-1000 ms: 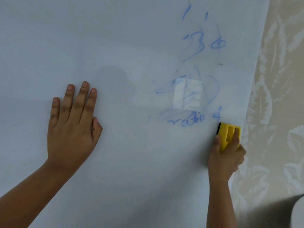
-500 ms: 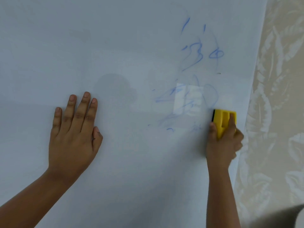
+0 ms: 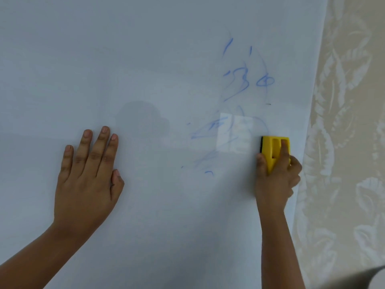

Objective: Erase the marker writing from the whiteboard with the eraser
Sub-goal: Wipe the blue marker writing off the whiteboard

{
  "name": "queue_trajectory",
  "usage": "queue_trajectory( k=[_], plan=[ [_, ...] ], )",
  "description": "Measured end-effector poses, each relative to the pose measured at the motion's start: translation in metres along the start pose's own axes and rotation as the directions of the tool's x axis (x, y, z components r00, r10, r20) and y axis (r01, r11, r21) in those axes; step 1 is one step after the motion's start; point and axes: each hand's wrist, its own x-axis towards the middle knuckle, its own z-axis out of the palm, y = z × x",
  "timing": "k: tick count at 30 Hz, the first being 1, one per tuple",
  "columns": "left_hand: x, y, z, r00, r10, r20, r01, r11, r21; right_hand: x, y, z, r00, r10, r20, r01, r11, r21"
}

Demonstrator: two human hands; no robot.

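A large whiteboard (image 3: 145,59) fills most of the view. Blue marker writing (image 3: 243,80) runs down its right part, clearer at the top and smeared lower down near a bright reflection. My right hand (image 3: 275,180) grips a yellow eraser (image 3: 270,151) with a black pad and presses it against the board near its right edge, just right of the smeared strokes. My left hand (image 3: 87,176) lies flat on the board at the lower left, fingers spread, holding nothing.
Beige wallpaper (image 3: 343,142) with a pale leaf pattern lies to the right of the board's edge. A grey rounded object (image 3: 373,278) shows at the bottom right corner.
My right hand has slid the eraser upward along the right side. The lowest line of blue writing is wiped away. My left hand has stayed flat on the board.
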Motion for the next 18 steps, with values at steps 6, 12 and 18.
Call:
queue_trajectory(
  k=[6, 12, 18],
  plan=[
    [0.0, 0.001, -0.001, 1.0, -0.01, 0.018, 0.01, 1.0, -0.009, -0.089, -0.017, 0.01, 0.898, -0.416, 0.141, 0.427, 0.902, -0.059],
    [-0.002, 0.004, -0.002, 0.999, -0.018, 0.026, 0.018, 1.0, -0.004, -0.062, 0.015, -0.003, 0.995, -0.06, 0.081, 0.065, 0.996, -0.057],
    [-0.003, 0.003, -0.002, 0.999, -0.021, 0.042, 0.022, 1.0, -0.014, -0.081, -0.042, 0.016, 0.894, -0.438, 0.096, 0.445, 0.892, -0.073]
  ],
)
